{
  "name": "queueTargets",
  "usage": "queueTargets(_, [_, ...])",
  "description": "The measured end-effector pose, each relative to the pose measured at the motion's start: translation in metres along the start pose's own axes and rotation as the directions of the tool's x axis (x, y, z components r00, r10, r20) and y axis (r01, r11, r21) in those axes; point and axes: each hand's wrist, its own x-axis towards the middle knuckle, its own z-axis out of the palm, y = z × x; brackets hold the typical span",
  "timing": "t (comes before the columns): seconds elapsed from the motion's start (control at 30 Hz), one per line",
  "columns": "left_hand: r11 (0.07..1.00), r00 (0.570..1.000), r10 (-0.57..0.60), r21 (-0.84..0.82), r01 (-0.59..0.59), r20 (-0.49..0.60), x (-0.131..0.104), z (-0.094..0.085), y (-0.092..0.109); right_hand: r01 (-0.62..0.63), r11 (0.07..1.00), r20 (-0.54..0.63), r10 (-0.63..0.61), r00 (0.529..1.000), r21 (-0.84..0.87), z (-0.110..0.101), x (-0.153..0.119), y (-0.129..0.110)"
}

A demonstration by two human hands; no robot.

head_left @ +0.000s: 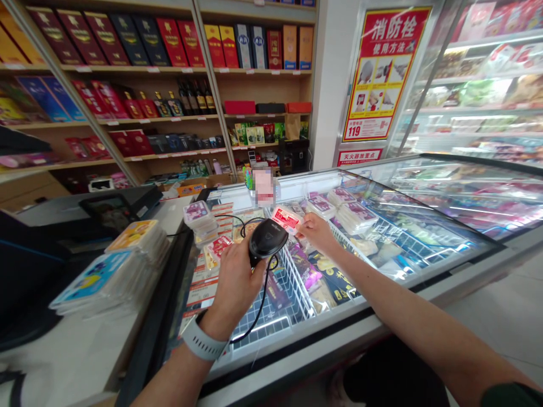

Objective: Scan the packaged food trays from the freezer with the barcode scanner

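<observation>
Black barcode scanner (268,240) fills the left hand (237,274); the right hand (316,229) pinches a red-labelled pack (286,219), seemingly mid-scan. Stacked packs (97,282) near the surface's (85,364) right edge: done or pending, unclear.

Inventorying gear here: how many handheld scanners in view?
1: the black scanner, in the left grip, overlapping the red-labelled pack that the right grip holds by its edge. Another could be hidden behind the dark device on the counter.

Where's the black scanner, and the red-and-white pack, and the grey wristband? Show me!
Black scanner (268,239): head view, top of its rounded head.
Red-and-white pack (286,219): head view, its label.
Grey wristband (205,339): head view, middle of the band.
</observation>
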Motion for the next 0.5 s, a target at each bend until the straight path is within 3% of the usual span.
queueTargets(0.5, [1.000,1.000,0.021,-0.022,-0.021,0.016,-0.0005,0.0007,0.0026,-0.033,0.994,0.017,0.031,0.999,0.105,0.0026,-0.0031,-0.0025])
